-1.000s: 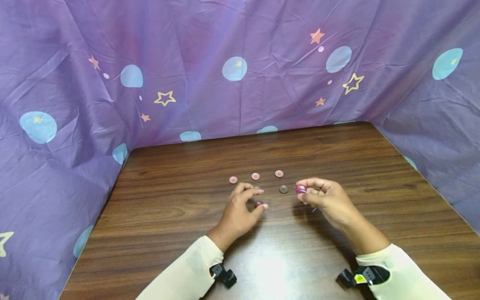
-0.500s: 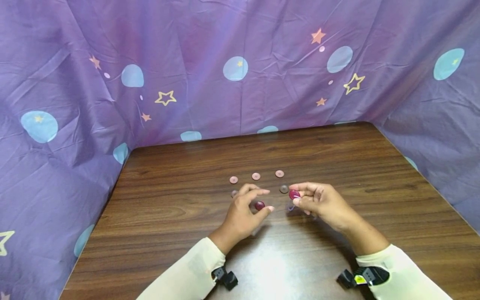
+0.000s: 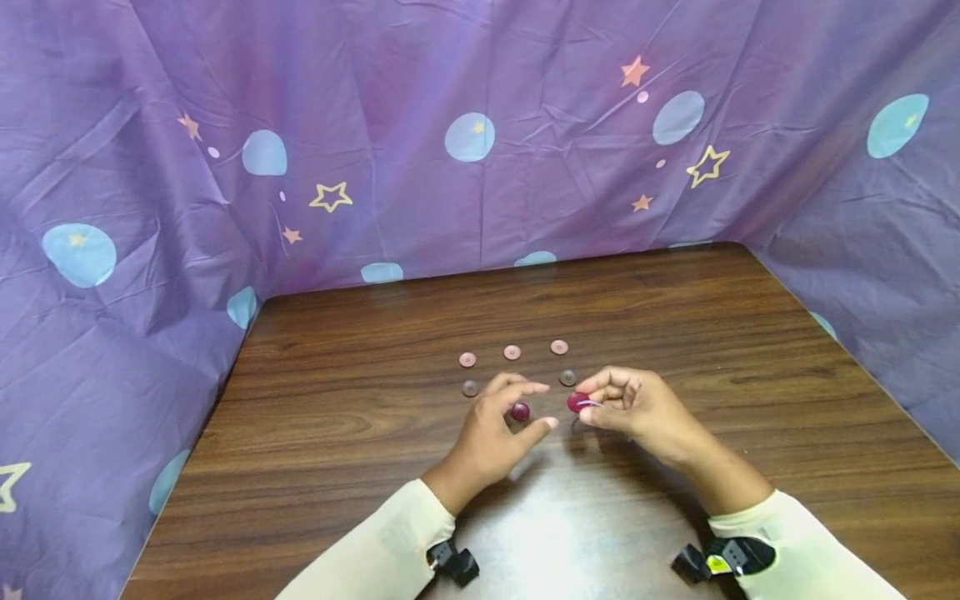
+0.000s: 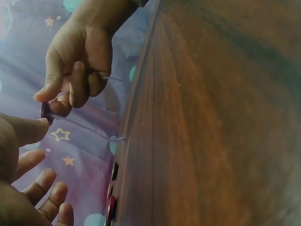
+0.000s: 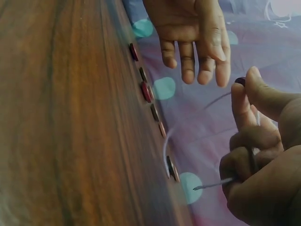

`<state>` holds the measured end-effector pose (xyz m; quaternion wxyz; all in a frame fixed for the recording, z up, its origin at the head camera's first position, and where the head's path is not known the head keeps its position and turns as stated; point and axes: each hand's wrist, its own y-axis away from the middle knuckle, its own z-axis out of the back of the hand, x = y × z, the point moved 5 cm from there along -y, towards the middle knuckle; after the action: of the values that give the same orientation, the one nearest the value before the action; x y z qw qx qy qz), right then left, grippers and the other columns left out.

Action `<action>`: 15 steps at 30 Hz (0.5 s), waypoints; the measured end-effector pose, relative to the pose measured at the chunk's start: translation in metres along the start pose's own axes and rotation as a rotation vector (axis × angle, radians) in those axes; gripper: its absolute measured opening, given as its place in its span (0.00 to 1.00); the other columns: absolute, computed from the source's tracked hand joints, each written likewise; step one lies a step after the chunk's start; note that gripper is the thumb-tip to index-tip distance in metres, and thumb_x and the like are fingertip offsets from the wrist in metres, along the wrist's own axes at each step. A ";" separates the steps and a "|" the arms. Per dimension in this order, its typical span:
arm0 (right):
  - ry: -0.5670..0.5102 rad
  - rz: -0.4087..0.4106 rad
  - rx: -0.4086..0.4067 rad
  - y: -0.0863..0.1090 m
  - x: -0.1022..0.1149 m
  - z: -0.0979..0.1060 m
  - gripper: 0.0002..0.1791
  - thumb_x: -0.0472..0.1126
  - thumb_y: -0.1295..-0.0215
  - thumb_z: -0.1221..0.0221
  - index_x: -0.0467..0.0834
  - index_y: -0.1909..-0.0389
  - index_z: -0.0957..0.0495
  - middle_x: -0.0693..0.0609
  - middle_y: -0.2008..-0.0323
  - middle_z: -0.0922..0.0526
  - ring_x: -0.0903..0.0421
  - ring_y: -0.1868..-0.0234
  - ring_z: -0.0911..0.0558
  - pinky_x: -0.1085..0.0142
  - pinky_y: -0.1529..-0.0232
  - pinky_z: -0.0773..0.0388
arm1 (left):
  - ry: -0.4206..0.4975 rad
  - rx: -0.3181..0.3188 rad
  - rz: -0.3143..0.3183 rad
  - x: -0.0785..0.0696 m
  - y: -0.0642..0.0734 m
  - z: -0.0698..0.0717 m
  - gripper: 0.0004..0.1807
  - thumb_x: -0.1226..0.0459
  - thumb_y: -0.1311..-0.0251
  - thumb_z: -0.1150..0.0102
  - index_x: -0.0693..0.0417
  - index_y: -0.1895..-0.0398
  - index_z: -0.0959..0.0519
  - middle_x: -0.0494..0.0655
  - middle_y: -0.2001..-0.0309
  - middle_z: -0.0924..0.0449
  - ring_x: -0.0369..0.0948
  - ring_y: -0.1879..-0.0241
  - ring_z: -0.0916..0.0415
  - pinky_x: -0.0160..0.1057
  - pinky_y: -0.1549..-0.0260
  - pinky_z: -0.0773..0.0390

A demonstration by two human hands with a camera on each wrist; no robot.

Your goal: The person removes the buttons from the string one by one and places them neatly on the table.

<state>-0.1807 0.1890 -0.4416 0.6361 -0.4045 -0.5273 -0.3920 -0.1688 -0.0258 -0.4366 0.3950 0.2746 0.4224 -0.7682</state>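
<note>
My right hand (image 3: 637, 412) pinches a crimson button (image 3: 577, 402) between thumb and fingertips, above the table. A thin lilac string (image 5: 221, 182) runs from that button, and its end sticks out past the curled lower fingers in the right wrist view. My left hand (image 3: 498, 429) faces it from the left, thumb and fingers spread, with nothing held. Between the left thumb and fingers, a dark red button (image 3: 520, 412) shows on the table in the head view. In the left wrist view the left thumb (image 4: 33, 131) overlaps the line of the held button (image 4: 45, 111).
Pink buttons (image 3: 512, 352) lie in a row on the wooden table (image 3: 360, 500) beyond the hands. A brown button (image 3: 470, 388) is behind the left hand, another brown button (image 3: 567, 378) nearer the right. A purple patterned cloth (image 3: 390, 100) hangs around the table.
My right hand has brought the crimson button leftward and slightly nearer me. My left hand has shifted slightly right, uncovering the left brown button, its thumb and fingers still apart.
</note>
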 end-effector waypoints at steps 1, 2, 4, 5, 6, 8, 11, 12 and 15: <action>0.001 0.007 -0.001 0.000 0.000 0.000 0.18 0.25 0.34 0.31 0.21 0.48 0.22 0.58 0.64 0.08 0.64 0.66 0.11 0.70 0.65 0.12 | 0.012 0.001 -0.002 -0.001 0.000 0.000 0.23 0.66 0.40 0.21 0.59 0.42 0.13 0.56 0.47 0.15 0.54 0.50 0.16 0.49 0.43 0.15; -0.001 0.016 -0.001 0.000 -0.001 -0.001 0.17 0.25 0.34 0.31 0.21 0.48 0.21 0.58 0.63 0.07 0.63 0.65 0.10 0.70 0.62 0.11 | 0.025 0.003 -0.005 -0.001 0.001 -0.001 0.23 0.66 0.40 0.21 0.60 0.42 0.13 0.56 0.47 0.15 0.55 0.51 0.16 0.49 0.45 0.14; -0.003 0.028 -0.002 0.000 -0.001 -0.001 0.16 0.25 0.34 0.30 0.24 0.48 0.18 0.59 0.61 0.06 0.62 0.63 0.08 0.69 0.59 0.10 | 0.052 0.003 -0.011 -0.002 0.001 -0.001 0.23 0.67 0.40 0.21 0.62 0.42 0.14 0.58 0.47 0.15 0.58 0.53 0.16 0.50 0.47 0.13; -0.008 0.033 0.001 0.000 -0.001 -0.002 0.15 0.25 0.34 0.31 0.25 0.48 0.17 0.59 0.61 0.06 0.62 0.62 0.08 0.68 0.59 0.10 | 0.062 0.003 -0.012 -0.001 0.001 -0.001 0.22 0.67 0.40 0.21 0.62 0.42 0.14 0.58 0.47 0.15 0.58 0.54 0.16 0.50 0.48 0.12; -0.016 0.038 0.004 0.001 -0.002 -0.003 0.14 0.25 0.34 0.31 0.27 0.48 0.16 0.59 0.60 0.06 0.62 0.61 0.07 0.68 0.58 0.10 | 0.069 0.003 -0.012 -0.001 0.001 -0.002 0.22 0.67 0.39 0.22 0.62 0.42 0.14 0.58 0.47 0.15 0.58 0.54 0.16 0.50 0.49 0.12; -0.021 0.041 0.007 0.001 -0.002 -0.005 0.14 0.25 0.34 0.32 0.30 0.49 0.14 0.59 0.59 0.05 0.62 0.59 0.07 0.68 0.56 0.09 | 0.080 0.005 -0.011 -0.001 0.001 -0.002 0.22 0.67 0.39 0.22 0.62 0.42 0.13 0.57 0.46 0.15 0.58 0.54 0.15 0.49 0.49 0.11; -0.021 0.045 0.007 0.001 -0.002 -0.007 0.14 0.24 0.33 0.33 0.28 0.47 0.14 0.60 0.58 0.05 0.62 0.57 0.07 0.67 0.54 0.09 | 0.090 0.012 -0.008 -0.001 0.001 -0.003 0.21 0.67 0.39 0.22 0.61 0.43 0.13 0.57 0.45 0.15 0.59 0.52 0.15 0.50 0.48 0.11; -0.021 0.048 0.003 0.001 -0.002 -0.008 0.14 0.24 0.33 0.33 0.27 0.47 0.15 0.61 0.58 0.05 0.63 0.57 0.07 0.67 0.54 0.09 | 0.093 0.016 -0.003 -0.001 0.001 -0.003 0.21 0.67 0.39 0.22 0.61 0.43 0.13 0.57 0.45 0.15 0.59 0.51 0.15 0.51 0.47 0.11; -0.031 0.057 -0.014 0.002 -0.001 -0.008 0.14 0.24 0.33 0.34 0.26 0.47 0.15 0.61 0.57 0.05 0.63 0.57 0.06 0.67 0.53 0.09 | 0.104 0.024 0.005 -0.002 0.001 -0.004 0.21 0.67 0.39 0.21 0.62 0.43 0.13 0.58 0.44 0.16 0.60 0.51 0.15 0.52 0.47 0.11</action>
<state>-0.1761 0.1819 -0.4435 0.6360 -0.4297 -0.5226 -0.3711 -0.1672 -0.0219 -0.4375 0.3710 0.3199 0.4326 -0.7569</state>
